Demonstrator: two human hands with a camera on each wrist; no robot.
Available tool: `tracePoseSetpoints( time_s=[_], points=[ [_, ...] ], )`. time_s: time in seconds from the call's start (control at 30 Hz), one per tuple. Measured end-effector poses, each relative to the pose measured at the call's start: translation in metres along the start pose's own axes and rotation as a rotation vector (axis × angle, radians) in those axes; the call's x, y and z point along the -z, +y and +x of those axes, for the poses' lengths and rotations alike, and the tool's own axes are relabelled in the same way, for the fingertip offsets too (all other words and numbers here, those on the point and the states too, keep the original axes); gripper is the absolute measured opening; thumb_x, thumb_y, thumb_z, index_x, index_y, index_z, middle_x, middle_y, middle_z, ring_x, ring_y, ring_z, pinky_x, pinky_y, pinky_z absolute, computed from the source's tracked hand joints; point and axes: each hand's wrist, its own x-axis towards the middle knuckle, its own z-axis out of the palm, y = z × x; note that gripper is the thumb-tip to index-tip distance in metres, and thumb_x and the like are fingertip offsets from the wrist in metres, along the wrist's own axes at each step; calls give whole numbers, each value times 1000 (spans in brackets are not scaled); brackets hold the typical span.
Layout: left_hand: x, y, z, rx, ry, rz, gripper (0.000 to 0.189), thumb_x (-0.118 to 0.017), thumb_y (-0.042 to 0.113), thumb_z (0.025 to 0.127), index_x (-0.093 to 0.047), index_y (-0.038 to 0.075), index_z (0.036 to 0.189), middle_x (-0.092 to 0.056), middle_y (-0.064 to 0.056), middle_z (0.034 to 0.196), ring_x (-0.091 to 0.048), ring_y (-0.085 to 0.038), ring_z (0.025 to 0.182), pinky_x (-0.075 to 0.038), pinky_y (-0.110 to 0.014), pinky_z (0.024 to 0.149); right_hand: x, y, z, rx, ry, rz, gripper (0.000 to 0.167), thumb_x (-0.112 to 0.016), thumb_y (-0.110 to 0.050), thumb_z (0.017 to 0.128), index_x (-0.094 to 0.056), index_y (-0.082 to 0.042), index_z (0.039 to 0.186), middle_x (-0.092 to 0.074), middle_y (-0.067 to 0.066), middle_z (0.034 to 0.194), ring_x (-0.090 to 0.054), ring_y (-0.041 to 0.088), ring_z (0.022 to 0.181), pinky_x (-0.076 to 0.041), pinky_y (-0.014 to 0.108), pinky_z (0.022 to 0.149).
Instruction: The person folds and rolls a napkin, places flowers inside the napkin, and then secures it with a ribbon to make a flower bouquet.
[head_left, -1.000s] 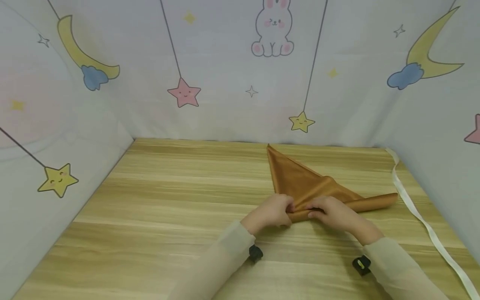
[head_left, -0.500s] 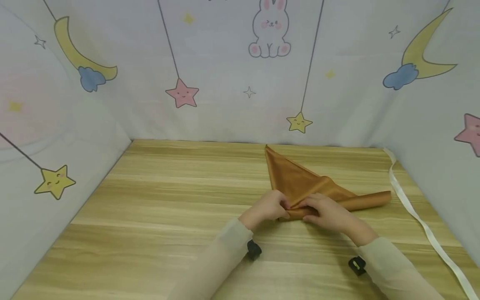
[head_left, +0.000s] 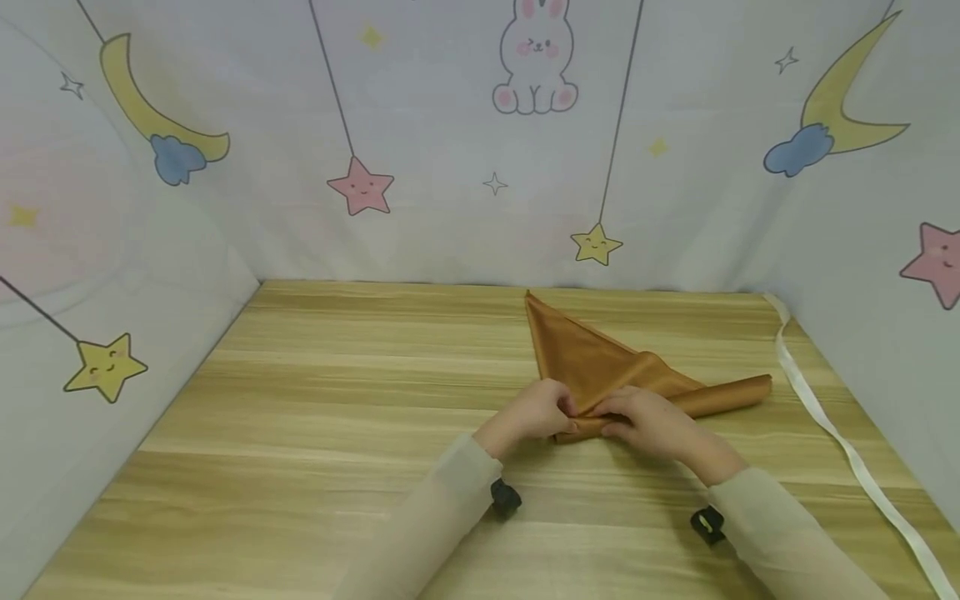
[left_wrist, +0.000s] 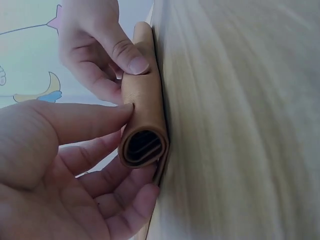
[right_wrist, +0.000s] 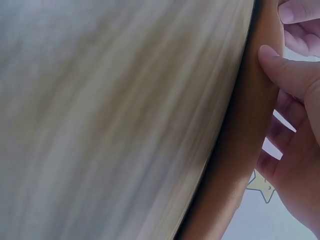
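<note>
A satiny brown cloth [head_left: 581,350] lies on the table right of centre, its far part a flat triangle and its near edge rolled into a tube [head_left: 723,397]. My left hand [head_left: 534,410] pinches the roll's left end, thumb on the near side and fingers curled behind. In the left wrist view the roll [left_wrist: 145,107] shows a hollow, layered end. Just to the right, my right hand [head_left: 648,421] grips the same roll between thumb and fingers. The right wrist view shows that thumb [right_wrist: 280,67] pressing the roll [right_wrist: 245,125], which runs on past the hand.
A white ribbon [head_left: 832,429] trails along the table's right side. The wood-grain table [head_left: 300,400] is walled by a pale printed curtain [head_left: 435,108] at the back and sides. A dark strap piece hangs at each sleeve cuff.
Both hands stay on the roll, with only slight finger shifts. The whole scene slides a little left in the head view. The roll's right end now sits slightly higher.
</note>
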Motion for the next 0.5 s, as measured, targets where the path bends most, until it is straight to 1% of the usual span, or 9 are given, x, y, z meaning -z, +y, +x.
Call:
tracePoseSetpoints(
  time_s=[0.1,0.23,0.3,0.37,0.5],
  points=[
    [1,2,-4,-69,3,63,10,-76,10,80,-67,7,85,-62,3,81,-52,-9,72,-44,-21,64,0,1,0,-4,-2,18,20,-68,-11,88,-70,-7,108,-69,5,107,-63,26,101,-50,42,85],
    [1,4,-7,-168,1,145,19,-81,11,74,-68,8,87,-61,4,82,-50,-7,73,-43,-19,66,0,2,1,-9,-16,53,21,-67,-10,89,-70,-7,110,-69,5,108,-64,26,101,-51,42,85],
    [1,3,-8,-186,-2,152,23,-83,8,70,-68,8,87,-59,5,80,-49,-7,71,-42,-19,64,0,2,1,-13,-27,67,22,-66,-10,90,-70,-7,110,-70,5,109,-65,27,101,-51,42,85],
    [0,2,-8,-190,-2,144,23,-82,5,69,-67,8,86,-58,5,79,-47,-7,70,-41,-18,63,-1,2,2,-13,-35,76,22,-66,-10,90,-70,-6,111,-70,6,109,-65,27,101,-52,42,84],
    [0,0,-9,-188,11,117,18,-80,3,72,-68,6,84,-60,4,78,-48,-7,69,-41,-18,62,-1,2,3,-24,-39,77,23,-65,-12,91,-69,-6,112,-69,7,109,-65,27,101,-52,42,83]
  ],
)
